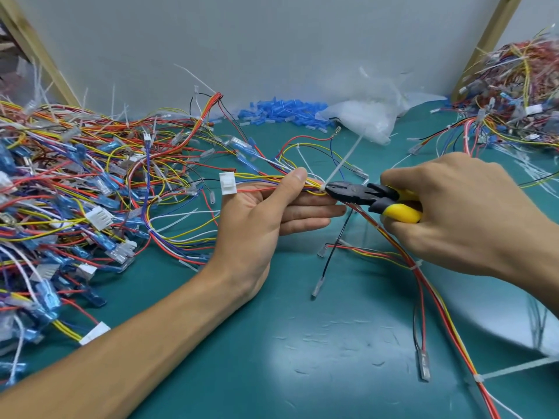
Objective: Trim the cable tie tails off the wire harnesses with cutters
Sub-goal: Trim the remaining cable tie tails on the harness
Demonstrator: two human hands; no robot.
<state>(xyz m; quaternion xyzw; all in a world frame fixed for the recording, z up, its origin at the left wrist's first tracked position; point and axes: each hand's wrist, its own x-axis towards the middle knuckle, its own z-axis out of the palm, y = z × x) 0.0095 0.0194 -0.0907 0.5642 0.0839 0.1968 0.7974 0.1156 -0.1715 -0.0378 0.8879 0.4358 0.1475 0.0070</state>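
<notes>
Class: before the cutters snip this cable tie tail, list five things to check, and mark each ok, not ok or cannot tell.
1. The harness is held in the left hand: ok.
2. The right hand grips the cutters: ok.
3. Cutter tip at the base of the tie tail: ok.
4. Harness wires clear of the blades: cannot tell.
5. Left fingertips clear of the cutter head: cannot tell; they lie close beneath it.

A teal matte tabletop (302, 313) carries a crumpled clear plastic bag of white cable ties (366, 116) near its back edge. Just left of the bag lies a pile of small blue plastic sleeves (281, 111); far left of it a sprawling heap of multicoloured wire harnesses (75, 192); right of it a second tangled harness heap (514, 95); in front of it scattered white offcuts (348, 337)
</notes>
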